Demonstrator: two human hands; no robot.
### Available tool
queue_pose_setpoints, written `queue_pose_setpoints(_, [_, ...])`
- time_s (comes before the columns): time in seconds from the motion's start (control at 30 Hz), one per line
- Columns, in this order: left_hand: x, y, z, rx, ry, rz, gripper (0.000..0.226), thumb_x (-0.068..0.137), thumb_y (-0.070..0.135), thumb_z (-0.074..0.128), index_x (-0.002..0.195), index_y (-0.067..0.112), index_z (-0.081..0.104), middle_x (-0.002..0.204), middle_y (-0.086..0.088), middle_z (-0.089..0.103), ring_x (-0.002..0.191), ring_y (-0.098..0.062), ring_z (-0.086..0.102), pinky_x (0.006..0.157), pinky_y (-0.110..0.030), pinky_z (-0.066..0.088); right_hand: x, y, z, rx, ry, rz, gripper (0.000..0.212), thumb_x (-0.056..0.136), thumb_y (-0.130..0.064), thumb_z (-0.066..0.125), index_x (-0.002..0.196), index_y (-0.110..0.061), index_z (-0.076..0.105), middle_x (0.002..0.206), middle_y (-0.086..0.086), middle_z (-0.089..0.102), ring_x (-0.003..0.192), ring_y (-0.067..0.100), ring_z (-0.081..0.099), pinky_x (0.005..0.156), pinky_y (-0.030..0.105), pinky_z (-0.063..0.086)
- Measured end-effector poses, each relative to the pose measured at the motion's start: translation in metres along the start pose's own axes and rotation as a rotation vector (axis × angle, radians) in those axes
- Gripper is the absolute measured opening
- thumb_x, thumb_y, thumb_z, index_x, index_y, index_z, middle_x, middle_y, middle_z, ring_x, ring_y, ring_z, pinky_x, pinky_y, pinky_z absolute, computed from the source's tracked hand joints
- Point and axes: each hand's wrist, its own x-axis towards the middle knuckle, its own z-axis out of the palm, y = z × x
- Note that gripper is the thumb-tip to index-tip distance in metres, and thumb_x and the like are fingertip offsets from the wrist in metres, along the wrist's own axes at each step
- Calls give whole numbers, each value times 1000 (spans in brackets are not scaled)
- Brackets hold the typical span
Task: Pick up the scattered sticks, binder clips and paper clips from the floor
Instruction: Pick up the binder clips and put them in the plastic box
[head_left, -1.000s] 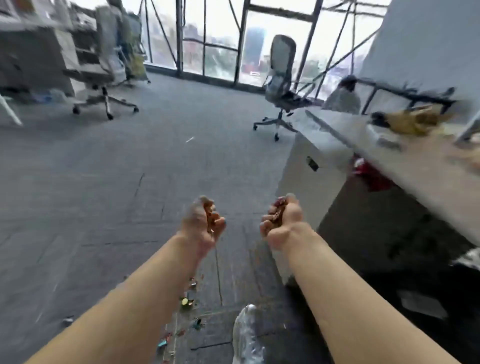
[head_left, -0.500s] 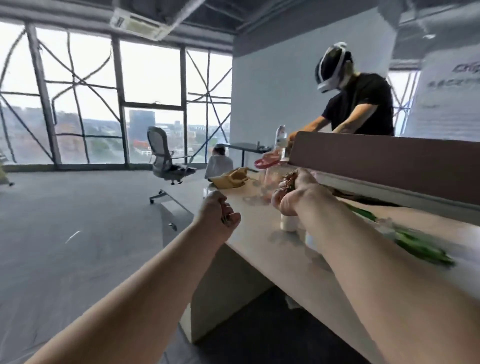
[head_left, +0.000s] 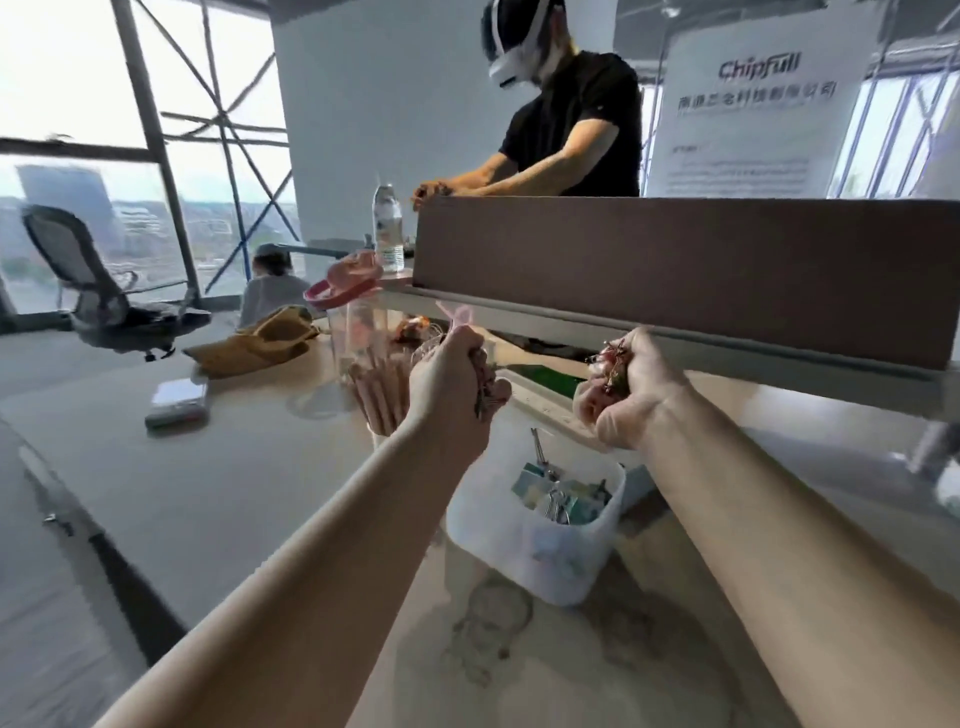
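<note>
My left hand (head_left: 451, 384) is curled into a fist around a few small clips, above the desk. Cupped palm up to its right, my right hand (head_left: 626, 392) holds a heap of small coloured paper clips (head_left: 613, 366). Both hands hover over a white plastic tub (head_left: 530, 540) that contains several binder clips (head_left: 558, 496). Behind my left hand stands a clear cup of pale wooden sticks (head_left: 382, 395). The floor where the clips were lying is out of sight.
The light wooden desk (head_left: 223, 483) also carries a clear bottle with a pink lid (head_left: 345, 296), a yellow cloth (head_left: 260, 338), a small white box (head_left: 176, 400) and a water bottle (head_left: 388, 228). A brown partition (head_left: 727, 270) runs across, with a person in a headset (head_left: 566, 109) behind it. An office chair (head_left: 98, 291) stands at left.
My view rose from the floor to the desk. Both hands, still holding clips, came up over the desk and now sit above the white tub.
</note>
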Motion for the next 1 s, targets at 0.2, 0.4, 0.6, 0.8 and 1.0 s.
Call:
queue_pose_setpoints(0.2, [30,-29,0,182,6,98,29,86,-1,49,62,13,41,52,0,35,43,-10,32,41,-20,31,28,21,0,-114,28,-39,20,78,-24,52,64,-16,40,44,-1,44,30,9,35,33,14,27])
queue_pose_setpoints(0.4, [38,-34,-13,413,-20,229,26,85,0,52,63,11,45,48,3,40,46,-12,37,46,-27,36,25,43,7,-303,80,-152,24,86,-28,52,66,-14,48,54,1,48,38,10,45,40,19,34])
queue_pose_setpoints(0.6, [28,-39,-20,439,-67,193,25,84,-2,54,65,13,48,50,2,44,50,-15,38,46,-28,35,20,48,7,-655,130,-417,23,88,-30,54,70,-14,56,54,-2,51,41,6,48,42,19,38])
queue_pose_setpoints(0.8, [26,-36,-23,433,-64,155,18,86,-2,54,76,13,51,53,2,46,48,-13,40,47,-27,35,29,46,-2,-779,43,-361,21,83,-34,61,76,-15,68,74,6,66,71,21,62,68,34,53])
queue_pose_setpoints(1.0, [26,-36,-24,424,-64,145,20,86,-1,56,97,11,67,61,-3,54,48,-11,47,42,-23,39,36,44,-8,-870,-112,-382,27,85,-18,53,70,-22,75,82,5,67,79,22,61,67,35,50])
